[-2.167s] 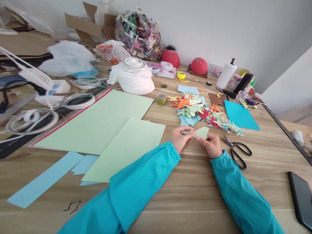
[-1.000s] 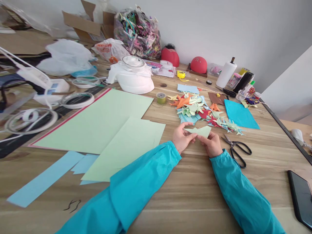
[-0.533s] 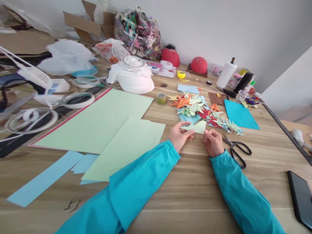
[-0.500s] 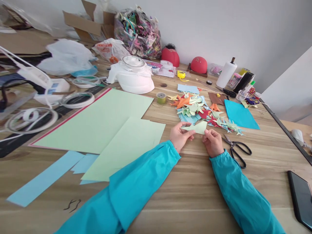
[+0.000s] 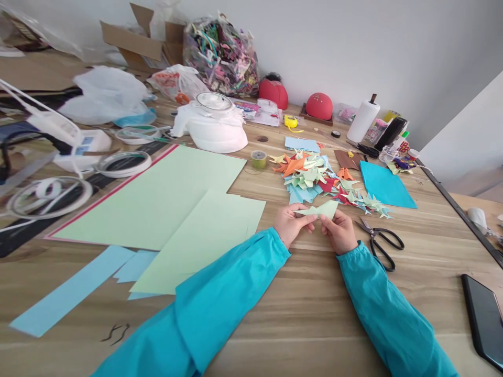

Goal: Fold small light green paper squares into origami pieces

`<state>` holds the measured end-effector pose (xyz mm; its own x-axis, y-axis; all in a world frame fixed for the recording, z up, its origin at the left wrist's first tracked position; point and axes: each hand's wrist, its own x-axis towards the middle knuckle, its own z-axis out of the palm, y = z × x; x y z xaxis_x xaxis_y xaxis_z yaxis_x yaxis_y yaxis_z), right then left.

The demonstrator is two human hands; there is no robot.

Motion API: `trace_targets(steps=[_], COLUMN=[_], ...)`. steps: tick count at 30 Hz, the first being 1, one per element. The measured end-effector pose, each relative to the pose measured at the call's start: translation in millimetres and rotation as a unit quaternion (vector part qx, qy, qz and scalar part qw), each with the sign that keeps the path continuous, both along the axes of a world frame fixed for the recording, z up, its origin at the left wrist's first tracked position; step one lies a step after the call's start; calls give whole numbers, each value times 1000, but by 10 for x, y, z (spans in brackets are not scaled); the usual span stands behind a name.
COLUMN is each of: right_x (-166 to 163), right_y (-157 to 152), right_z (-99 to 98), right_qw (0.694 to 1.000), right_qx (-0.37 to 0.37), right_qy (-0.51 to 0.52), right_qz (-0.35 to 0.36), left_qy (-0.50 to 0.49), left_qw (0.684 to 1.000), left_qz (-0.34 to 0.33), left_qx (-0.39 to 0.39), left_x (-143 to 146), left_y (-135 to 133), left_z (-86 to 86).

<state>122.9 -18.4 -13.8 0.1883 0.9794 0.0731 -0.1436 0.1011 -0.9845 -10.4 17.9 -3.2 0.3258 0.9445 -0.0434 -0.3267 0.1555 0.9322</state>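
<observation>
A folded piece of pale green paper (image 5: 328, 209) is held up over the table between both hands. My left hand (image 5: 291, 224) pinches its left part, thumb on the near side, with a pointed tip sticking out past the fingers. My right hand (image 5: 340, 229) grips the lower right edge between thumb and fingers, close to the left thumb. Just beyond the hands lies a heap of folded paper shapes (image 5: 310, 175) in green, orange, red and blue. Black-handled scissors (image 5: 379, 238) rest on the table to the right of my right hand.
Large green sheets (image 5: 212, 230) and blue paper strips (image 5: 74, 293) lie at left. A turquoise sheet (image 5: 387, 183) is at far right, a phone (image 5: 483, 314) at the near right edge. A thread spool (image 5: 258, 159), white bundle (image 5: 216, 125) and cable coils (image 5: 123, 163) stand farther back.
My right hand has moved left along the paper, bringing its thumb near the left thumb. The paper's right end now points more upward. The view has shifted slightly.
</observation>
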Motion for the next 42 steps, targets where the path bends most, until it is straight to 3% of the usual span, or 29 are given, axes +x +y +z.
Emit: trace_targets(steps=[5,11,15,18,23,30,33,36,39,42], right_x=[5,0,-13,-14,4,-13,-3,30,46,35], right_y=[4,-6,-10,-4,-8,-41,-63,-88,-108,-125], right_z=[-22,16,28,15,-12,22,113,248,374,441], right_qw=[999,998,997,995,995,988,958,886,818,797], right_qx=[0,-3,-2,6,15,67,141,201,182,121], right_qy=[35,55,51,53,13,-102,-208,-394,-533,-586], right_qz=[-27,-41,-65,-83,-93,-93,-141,-139,-113,-83], left_qy=[-23,-81,-67,-23,70,66,81,89,73,64], left_qw=[999,994,995,1000,987,979,974,970,977,981], left_qz=[8,-42,-44,-17,20,22,19,10,-19,-63], left_qx=[-25,-63,-59,-10,145,193,211,225,202,173], left_x=[14,-6,-4,-16,-60,-57,-53,-42,-28,-27], left_y=[-2,14,21,27,46,37,45,54,60,79], left_z=[-6,10,-1,11,23,-11,-14,-25,-38,-54])
